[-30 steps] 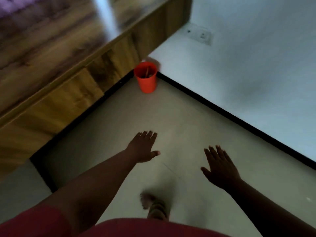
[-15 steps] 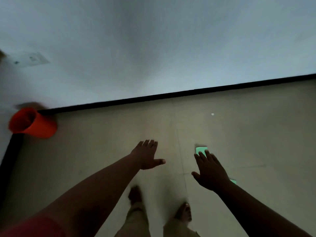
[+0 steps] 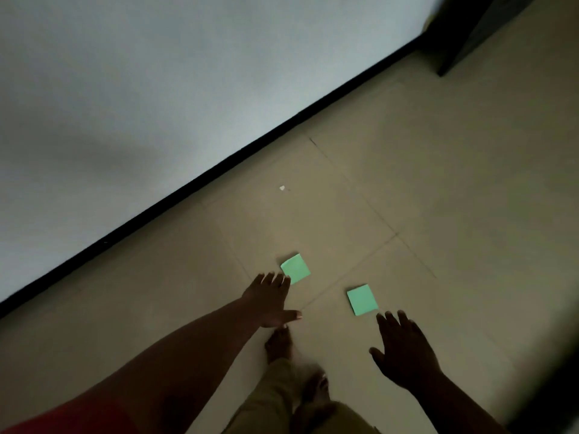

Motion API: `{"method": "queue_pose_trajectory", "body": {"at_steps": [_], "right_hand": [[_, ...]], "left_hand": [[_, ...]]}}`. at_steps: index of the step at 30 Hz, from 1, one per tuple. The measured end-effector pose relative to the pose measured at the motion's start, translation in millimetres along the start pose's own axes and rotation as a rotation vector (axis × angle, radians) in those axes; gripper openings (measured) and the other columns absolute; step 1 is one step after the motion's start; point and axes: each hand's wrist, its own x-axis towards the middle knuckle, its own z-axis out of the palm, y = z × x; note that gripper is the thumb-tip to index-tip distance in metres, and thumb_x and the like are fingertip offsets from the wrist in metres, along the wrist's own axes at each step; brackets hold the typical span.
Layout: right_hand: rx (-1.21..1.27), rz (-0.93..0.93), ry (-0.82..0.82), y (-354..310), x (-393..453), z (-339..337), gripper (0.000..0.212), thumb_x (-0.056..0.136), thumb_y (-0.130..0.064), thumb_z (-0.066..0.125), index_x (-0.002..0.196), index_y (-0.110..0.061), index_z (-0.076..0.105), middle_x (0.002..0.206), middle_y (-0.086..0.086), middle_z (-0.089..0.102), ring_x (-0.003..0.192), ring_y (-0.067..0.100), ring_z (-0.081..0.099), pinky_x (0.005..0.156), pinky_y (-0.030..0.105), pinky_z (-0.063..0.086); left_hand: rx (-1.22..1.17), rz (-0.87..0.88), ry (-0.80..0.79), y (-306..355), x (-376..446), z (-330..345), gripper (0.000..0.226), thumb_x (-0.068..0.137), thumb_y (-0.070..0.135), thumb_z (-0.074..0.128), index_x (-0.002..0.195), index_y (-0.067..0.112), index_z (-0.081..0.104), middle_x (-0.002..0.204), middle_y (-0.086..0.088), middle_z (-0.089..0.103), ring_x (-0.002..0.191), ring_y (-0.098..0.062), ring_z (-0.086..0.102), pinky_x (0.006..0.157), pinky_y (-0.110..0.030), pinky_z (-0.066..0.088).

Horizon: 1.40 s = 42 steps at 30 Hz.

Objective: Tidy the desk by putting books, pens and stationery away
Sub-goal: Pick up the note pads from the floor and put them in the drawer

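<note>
Two green sticky notes lie flat on the beige tiled floor. The left note [image 3: 295, 268] sits just beyond the fingertips of my left hand [image 3: 269, 300], which is stretched out, palm down, fingers apart and holding nothing. The right note [image 3: 362, 299] lies just ahead of my right hand [image 3: 404, 350], also spread, palm down and holding nothing. Neither hand touches a note as far as I can tell. The desk is out of view.
A white wall [image 3: 156, 89] with a black skirting strip [image 3: 219, 166] runs diagonally across the left. A dark piece of furniture [image 3: 476, 26] stands at the top right corner. A small white scrap [image 3: 282, 188] lies on the floor. My bare feet [image 3: 279, 344] are below the hands.
My view swung right, away from the wooden desk and the red cup, which left the frame. Both green notes came into full view, and my hands stayed spread in front.
</note>
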Motion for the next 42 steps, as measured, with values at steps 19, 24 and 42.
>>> {"method": "queue_pose_trajectory", "body": {"at_steps": [19,24,42], "right_hand": [[0.229,0.207,-0.156,55,217,195,0.068,0.091,-0.043,0.045,0.146,-0.012,0.02,0.155,0.01,0.022,0.144,0.033,0.012,0.113,0.043,0.022],[0.343,0.289,-0.147,58,269,228,0.066,0.092,-0.042,0.046,0.146,-0.014,0.021,0.154,0.01,0.024,0.138,0.032,0.025,0.104,0.043,0.035],[0.359,0.507,-0.047,54,338,289,0.096,0.078,-0.032,0.072,0.148,-0.009,0.008,0.133,0.021,0.038,0.114,0.038,0.049,0.095,0.044,0.04]], "left_hand": [[0.111,-0.087,-0.105,-10,287,125,0.087,0.091,0.064,0.032,0.152,0.011,-0.001,0.161,-0.012,0.002,0.147,-0.032,0.007,0.118,-0.047,0.007],[0.115,-0.117,-0.083,-27,332,153,0.086,0.092,0.058,0.04,0.151,0.01,0.001,0.159,-0.014,0.004,0.145,-0.036,0.01,0.116,-0.048,0.014],[-0.337,-0.331,0.178,-50,390,214,0.074,0.081,0.026,0.072,0.141,0.013,0.03,0.142,-0.02,0.03,0.125,-0.041,0.037,0.096,-0.052,0.043]]}}
